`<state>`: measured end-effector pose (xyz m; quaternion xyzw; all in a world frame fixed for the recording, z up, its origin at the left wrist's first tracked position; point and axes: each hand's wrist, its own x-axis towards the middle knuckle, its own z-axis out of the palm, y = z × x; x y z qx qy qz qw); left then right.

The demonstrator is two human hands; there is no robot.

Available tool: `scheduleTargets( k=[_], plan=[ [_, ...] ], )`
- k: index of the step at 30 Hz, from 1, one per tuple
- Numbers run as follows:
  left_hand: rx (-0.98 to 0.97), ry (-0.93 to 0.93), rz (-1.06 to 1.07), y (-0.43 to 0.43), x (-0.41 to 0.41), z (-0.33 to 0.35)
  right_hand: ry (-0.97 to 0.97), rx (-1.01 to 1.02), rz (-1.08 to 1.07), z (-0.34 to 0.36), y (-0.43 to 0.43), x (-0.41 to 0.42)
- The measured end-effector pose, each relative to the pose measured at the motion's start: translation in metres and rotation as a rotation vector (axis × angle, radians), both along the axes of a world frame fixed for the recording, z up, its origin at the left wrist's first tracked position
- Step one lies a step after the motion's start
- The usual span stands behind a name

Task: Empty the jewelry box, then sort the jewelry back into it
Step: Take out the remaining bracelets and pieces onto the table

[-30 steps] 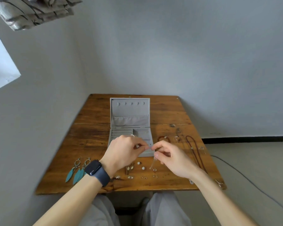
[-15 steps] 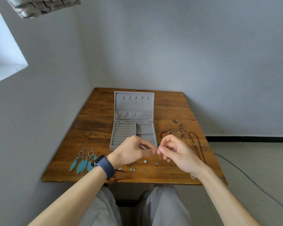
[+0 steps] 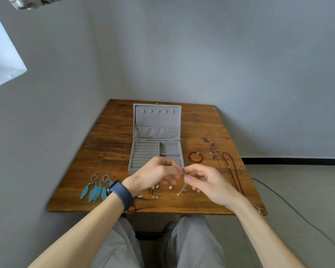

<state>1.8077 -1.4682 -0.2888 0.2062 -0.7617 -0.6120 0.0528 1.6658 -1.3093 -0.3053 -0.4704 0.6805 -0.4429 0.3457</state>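
— Where's the box?
— From the left of the tabletop [image 3: 112, 151] I see teal feather earrings [image 3: 97, 187], then the grey box [image 3: 157, 140] in the middle, lid open, ring rolls left, compartments right.
— And the hands?
— My left hand [image 3: 155, 176] and right hand [image 3: 207, 182] meet just in front of it, both pinching one thin silver piece [image 3: 182, 188] that dangles above the studs [image 3: 170, 197]. A red bracelet [image 3: 195, 157] and cords [image 3: 235, 175] lie to the right.

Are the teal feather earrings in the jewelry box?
No, the teal feather earrings lie on the table, left of the open jewelry box.
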Motion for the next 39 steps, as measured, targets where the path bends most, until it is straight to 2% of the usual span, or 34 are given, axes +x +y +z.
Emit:
scheduleTargets(
  k=[3,9,12,17,21,24,29,32,36,39],
  plan=[
    [0.042,-0.008,-0.020,-0.002,0.001,0.007,-0.007,-0.016,0.004,0.004,-0.001,0.003],
    [-0.014,-0.051,-0.082,-0.004,0.001,0.023,-0.010,-0.060,-0.013,0.003,-0.012,0.013],
    [-0.015,-0.046,-0.067,-0.005,0.003,0.026,-0.121,-0.109,-0.057,0.001,-0.014,0.020],
    [0.068,-0.065,-0.050,-0.004,0.005,0.019,-0.198,-0.158,-0.245,-0.014,-0.016,0.026],
    [0.187,0.017,0.028,-0.011,0.007,0.013,-0.247,-0.116,-0.302,-0.028,-0.011,0.027],
    [0.211,0.004,0.019,-0.015,0.006,0.005,-0.441,-0.142,-0.336,-0.032,-0.008,0.031],
    [0.334,-0.004,0.014,0.000,-0.001,-0.013,-0.883,-0.219,-0.480,-0.041,-0.010,0.039],
    [0.407,-0.010,0.050,0.009,-0.003,-0.025,-1.002,-0.238,-0.576,-0.052,-0.007,0.041],
    [0.427,-0.057,0.165,0.018,-0.007,-0.044,-0.920,-0.237,-0.616,-0.072,0.010,0.042],
    [0.270,-0.113,0.251,0.024,-0.011,-0.060,-0.691,-0.183,-0.645,-0.087,0.031,0.042]
  ],
)
